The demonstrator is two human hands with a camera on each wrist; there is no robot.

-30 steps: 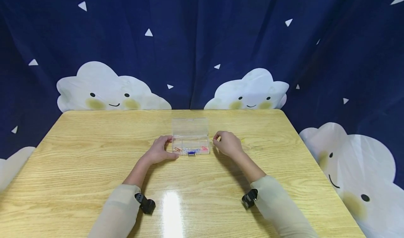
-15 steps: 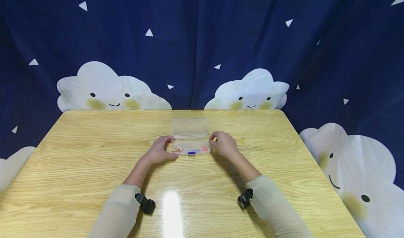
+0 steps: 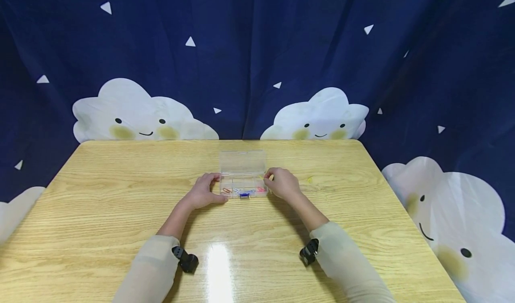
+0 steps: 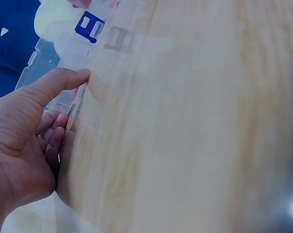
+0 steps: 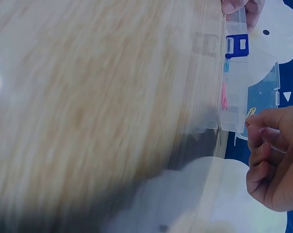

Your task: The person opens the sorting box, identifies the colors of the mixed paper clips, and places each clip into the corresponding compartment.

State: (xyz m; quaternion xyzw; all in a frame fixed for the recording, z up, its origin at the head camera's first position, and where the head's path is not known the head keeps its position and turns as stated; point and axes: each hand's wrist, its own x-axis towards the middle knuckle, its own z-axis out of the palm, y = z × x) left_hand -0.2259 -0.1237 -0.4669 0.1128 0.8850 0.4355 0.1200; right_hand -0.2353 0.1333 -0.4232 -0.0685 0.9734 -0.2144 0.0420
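Note:
A clear plastic compartment box [image 3: 246, 182] lies on the table with its lid [image 3: 242, 161] raised at the back and a blue latch [image 3: 244, 195] at the front. My left hand [image 3: 204, 191] grips its left end, thumb at the front corner and fingers behind. Front compartments hold a red paper clip [image 3: 227, 190], bluish clips [image 3: 246, 191] and pink clips [image 3: 261, 189]. At the right end, my right hand [image 3: 283, 183] pinches a yellow paper clip [image 5: 252, 112] between thumb and index finger, over the back right compartment.
On the wooden table [image 3: 120, 182], small yellow items [image 3: 309, 179] lie right of the box, partly behind my right hand. A dark blue curtain [image 3: 241, 48] with clouds hangs beyond the table's back edge.
My right hand has moved left from beside the box to its back right compartment with the yellow paper clip. The left hand and the box have stayed in place.

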